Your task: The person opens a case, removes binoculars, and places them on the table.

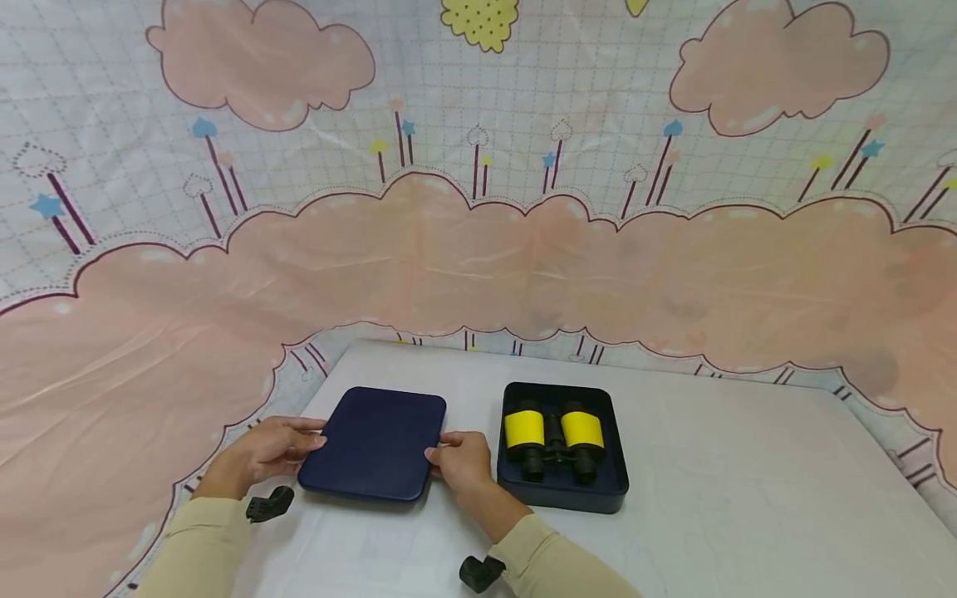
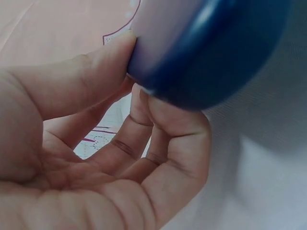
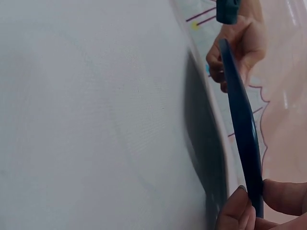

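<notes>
Both hands hold a dark blue rectangular lid (image 1: 376,444) with rounded corners, its smooth face up. My left hand (image 1: 272,453) pinches the left edge, thumb on top and fingers curled beneath. At the right edge, my right hand (image 1: 467,469) grips it between thumb and fingers. The right wrist view shows the lid (image 3: 243,124) edge-on, apart from the white table surface and casting a shadow there. Just right of my right hand stands an open dark blue box (image 1: 549,497) of similar shape. In it lie black binoculars (image 1: 555,436) with yellow barrels.
The white table (image 1: 748,482) stretches away to the right of the box. Behind it and on the left hangs a printed cloth (image 1: 478,266) with pink clouds and stars. Black wrist mounts stick out at the left wrist (image 1: 269,504) and right wrist (image 1: 481,573).
</notes>
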`<action>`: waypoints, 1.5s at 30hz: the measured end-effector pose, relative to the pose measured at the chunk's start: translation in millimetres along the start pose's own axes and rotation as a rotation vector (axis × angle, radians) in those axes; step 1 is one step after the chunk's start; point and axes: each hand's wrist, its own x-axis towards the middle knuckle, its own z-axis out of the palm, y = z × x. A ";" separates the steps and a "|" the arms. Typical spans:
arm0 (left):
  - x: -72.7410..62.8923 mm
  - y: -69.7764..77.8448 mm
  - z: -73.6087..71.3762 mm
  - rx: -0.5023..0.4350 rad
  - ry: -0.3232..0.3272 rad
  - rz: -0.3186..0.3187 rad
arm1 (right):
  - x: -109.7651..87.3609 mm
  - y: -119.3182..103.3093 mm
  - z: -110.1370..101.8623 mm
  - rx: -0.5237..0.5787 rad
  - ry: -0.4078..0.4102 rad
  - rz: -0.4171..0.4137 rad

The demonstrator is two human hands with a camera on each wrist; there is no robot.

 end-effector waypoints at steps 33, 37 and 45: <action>5.1 3.4 9.4 0.202 0.089 -0.051 | 4.3 -3.3 -2.5 -0.177 -0.018 0.087; 5.2 4.3 12.0 0.200 0.095 -0.051 | 4.8 -3.8 -2.7 -0.212 -0.006 0.079; 2.3 3.0 10.5 0.297 0.209 0.001 | -2.7 -8.2 -7.1 -0.330 0.026 -0.044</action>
